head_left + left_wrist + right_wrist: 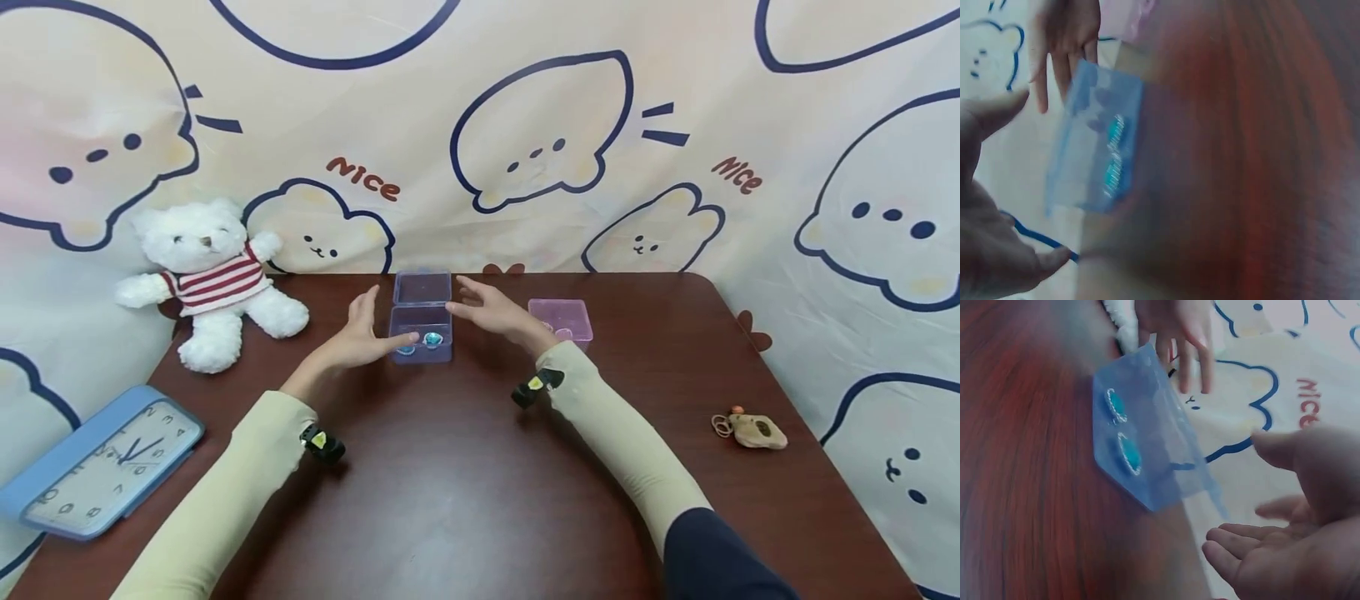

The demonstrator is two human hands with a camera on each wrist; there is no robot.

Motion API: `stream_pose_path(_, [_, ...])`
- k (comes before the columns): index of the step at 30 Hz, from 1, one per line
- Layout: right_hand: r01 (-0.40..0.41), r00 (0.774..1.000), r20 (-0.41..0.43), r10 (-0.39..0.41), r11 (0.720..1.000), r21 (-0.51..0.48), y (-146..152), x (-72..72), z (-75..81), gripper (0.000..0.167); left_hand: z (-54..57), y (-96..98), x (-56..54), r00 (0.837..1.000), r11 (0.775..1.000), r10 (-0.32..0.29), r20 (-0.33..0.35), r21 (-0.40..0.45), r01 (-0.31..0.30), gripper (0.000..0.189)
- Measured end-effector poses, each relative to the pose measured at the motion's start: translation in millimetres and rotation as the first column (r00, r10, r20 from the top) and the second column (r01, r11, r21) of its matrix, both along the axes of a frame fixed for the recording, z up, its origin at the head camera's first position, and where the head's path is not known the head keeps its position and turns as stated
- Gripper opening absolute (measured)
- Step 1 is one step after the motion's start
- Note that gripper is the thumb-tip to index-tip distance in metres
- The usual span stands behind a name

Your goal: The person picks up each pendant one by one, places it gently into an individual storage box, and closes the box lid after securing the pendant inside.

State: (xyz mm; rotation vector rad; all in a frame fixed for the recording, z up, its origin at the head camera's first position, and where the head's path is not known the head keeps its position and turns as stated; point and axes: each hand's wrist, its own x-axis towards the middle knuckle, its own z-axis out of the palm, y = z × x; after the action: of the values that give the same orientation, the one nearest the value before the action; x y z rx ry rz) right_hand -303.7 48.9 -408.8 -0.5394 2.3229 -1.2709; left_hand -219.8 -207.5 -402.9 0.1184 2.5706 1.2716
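A clear blue plastic box (442,353) stands near the table's back edge with its lid (423,288) raised. Two turquoise gems (1116,405) with sparkling clear rims show through its side. On the box's left is my left hand (358,340), fingers spread, its thumb passing in front of the box in the head view. My right hand (497,313) is on the other side, fingers extended near the lid. Both wrist views show a gap between the near hand and the box. Neither hand holds anything.
A pink plastic box (562,313) stands right of my right hand, partly behind the wrist. A white teddy bear (225,283) sits at the back left, with a blue clock (112,462) before it. A small beige pendant (759,431) lies at the right.
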Motion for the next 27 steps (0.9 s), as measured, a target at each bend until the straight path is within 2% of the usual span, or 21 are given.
stream_pose_path(2, [0.067,0.995,0.072,-0.062,0.995,-0.072,-7.6,-6.6,-3.0,0.075,-6.2,-3.1,-1.9,0.998,0.998,-0.016,0.065,0.064,0.011,0.124])
stream_pose_path(5, [0.148,0.979,0.168,-0.114,0.967,-0.205,-17.3,-14.9,-9.2,0.069,-14.4,-5.3,-5.7,0.992,0.983,-0.049,0.116,0.184,0.027,0.118])
stream_pose_path(8, [0.201,0.964,0.233,-0.13,0.929,-0.312,-25.6,-18.4,-17.0,0.063,-22.2,-6.8,-9.1,0.987,0.954,-0.091,0.134,0.295,0.047,0.105])
stream_pose_path(12, [0.224,0.956,0.26,-0.133,0.905,-0.362,-33.3,-19.6,-23.9,0.058,-28.6,-8.6,-11.7,0.979,0.923,-0.139,0.146,0.377,0.075,0.09])
stream_pose_path(16, [0.233,0.954,0.269,-0.132,0.891,-0.39,-35.7,-20.9,-27.9,0.053,-30.2,-7.5,-13.3,0.977,0.922,-0.156,0.146,0.376,0.091,0.086])
stream_pose_path(23, [0.276,0.942,0.305,-0.138,0.835,-0.475,-38.2,-21.8,-29.4,0.052,-29.7,-7.7,-13.5,0.975,0.937,-0.144,0.169,0.34,0.08,0.087])
stream_pose_path(27, [0.277,0.946,0.287,-0.151,0.836,-0.473,-37.5,-20.4,-25.7,0.054,-28.9,-8.1,-13.0,0.972,0.942,-0.147,0.181,0.325,0.082,0.088])
